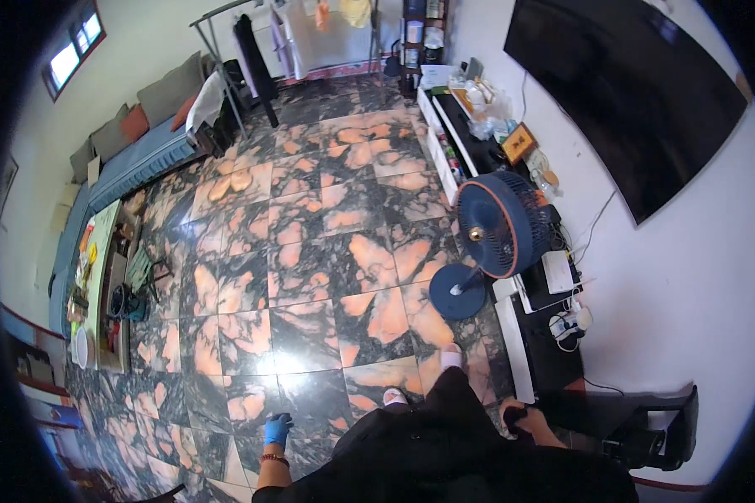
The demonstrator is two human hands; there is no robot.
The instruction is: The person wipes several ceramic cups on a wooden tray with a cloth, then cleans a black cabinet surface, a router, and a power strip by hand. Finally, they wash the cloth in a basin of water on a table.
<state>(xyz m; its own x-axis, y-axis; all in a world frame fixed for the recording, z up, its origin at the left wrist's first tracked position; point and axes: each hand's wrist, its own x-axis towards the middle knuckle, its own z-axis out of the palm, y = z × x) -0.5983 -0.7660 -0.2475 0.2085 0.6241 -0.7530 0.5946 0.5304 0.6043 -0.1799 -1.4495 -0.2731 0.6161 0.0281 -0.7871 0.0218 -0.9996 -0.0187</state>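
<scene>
My left hand [277, 432] wears a blue glove with dark fingertips and hangs above the marble-patterned floor tiles. Its fingers look loosely apart, with nothing visible in them; a red beaded bracelet [274, 459] circles the wrist. Down at my right side, my right hand [528, 420] is closed around a dark, soft-looking bundle [514, 416], perhaps cloth; its exact kind is unclear. This hand is beside the near end of a low black-and-white TV cabinet [514, 352]. Beyond it, on the floor, stands a dark blue pedestal fan [500, 223] with an orange rim.
A router [558, 272] and a power strip [566, 324] with cables rest on the cabinet, beneath a large wall-mounted television [623, 94]. Leftward are a coffee table [108, 251], a small folding stool [141, 270] and a blue-covered sofa [145, 163]. A clothes rack [217, 56] stands at the back.
</scene>
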